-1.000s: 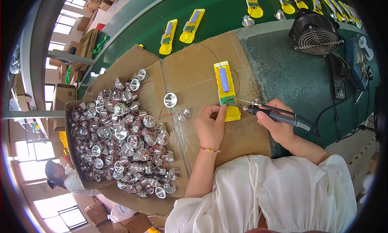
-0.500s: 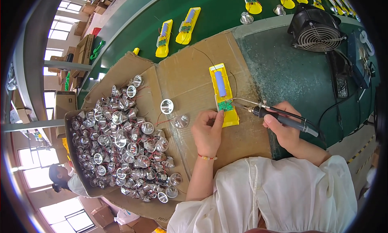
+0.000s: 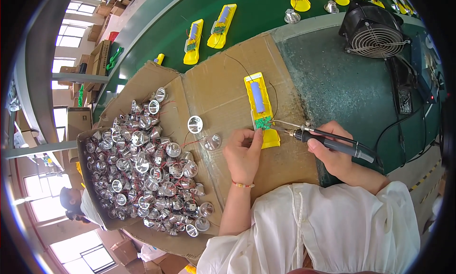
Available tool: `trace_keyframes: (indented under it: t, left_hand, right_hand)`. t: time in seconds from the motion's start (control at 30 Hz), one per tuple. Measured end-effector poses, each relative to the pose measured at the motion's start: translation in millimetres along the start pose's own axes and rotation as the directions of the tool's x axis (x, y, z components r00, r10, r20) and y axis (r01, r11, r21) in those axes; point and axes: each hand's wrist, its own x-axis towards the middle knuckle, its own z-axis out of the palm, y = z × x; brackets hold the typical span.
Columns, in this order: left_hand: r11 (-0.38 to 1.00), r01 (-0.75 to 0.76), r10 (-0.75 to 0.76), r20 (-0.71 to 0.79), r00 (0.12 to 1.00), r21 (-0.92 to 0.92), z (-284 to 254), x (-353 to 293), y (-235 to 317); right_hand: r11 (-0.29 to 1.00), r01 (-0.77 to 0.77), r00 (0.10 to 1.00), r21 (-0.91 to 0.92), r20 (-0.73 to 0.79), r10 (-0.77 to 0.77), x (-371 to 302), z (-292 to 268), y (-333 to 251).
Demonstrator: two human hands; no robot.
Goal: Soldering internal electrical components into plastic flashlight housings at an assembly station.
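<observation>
A yellow plastic housing [image 3: 270, 140] lies on the cardboard before me, holding a purple cylindrical battery [image 3: 257, 97] and a green circuit board [image 3: 262, 123]. The thumb and index finger of my left hand [image 3: 243, 155] are pinched together at the board's lower left edge; whatever is between them is hidden. From the other side, my right hand [image 3: 332, 157] grips a soldering iron [image 3: 351, 150] with a thin metal feed tube alongside. Its tip meets the board's right side. Dark thin wires curve out from the housing.
A cardboard box [image 3: 114, 222] full of shiny reflectors with red wires stands at left; two loose reflectors [image 3: 194, 124] lie beside it. Across the back, a green belt [image 3: 156, 29] carries more yellow housings [image 3: 193, 43]. A black fan [image 3: 375, 34] and cables occupy the right.
The yellow housing has shifted very slightly up and left, with both hands staying close to it. On the belt, the small yellow piece behind the box shows more.
</observation>
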Motion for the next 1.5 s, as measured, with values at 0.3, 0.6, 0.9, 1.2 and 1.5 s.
trace_keyframes:
  t: [0.3, 0.6, 0.9, 1.2, 1.5]
  left_hand:
    - [0.907, -0.400, 0.406, -0.024, 0.913, 0.135, -5, -12, -2]
    - [0.728, -0.570, 0.590, 0.076, 0.804, 0.382, -4, -11, -7]
    - [0.692, -0.594, 0.630, 0.058, 0.774, 0.410, -1, -9, -11]
    - [0.736, -0.576, 0.597, 0.061, 0.800, 0.356, -1, -8, -9]
    - [0.741, -0.593, 0.609, 0.057, 0.791, 0.315, -3, -6, -11]
  right_hand:
    - [0.995, 0.075, 0.997, -0.063, 0.025, -0.073, 0, -1, 4]
    - [0.999, -0.002, 0.999, 0.036, -0.044, 0.003, 1, 7, 2]
    - [0.995, 0.017, 0.994, 0.099, -0.108, -0.007, -1, 8, 4]
    - [0.994, 0.089, 0.994, -0.060, -0.062, -0.092, -1, 1, 8]
    - [0.985, -0.013, 0.994, 0.170, -0.106, 0.031, 0, 2, 2]
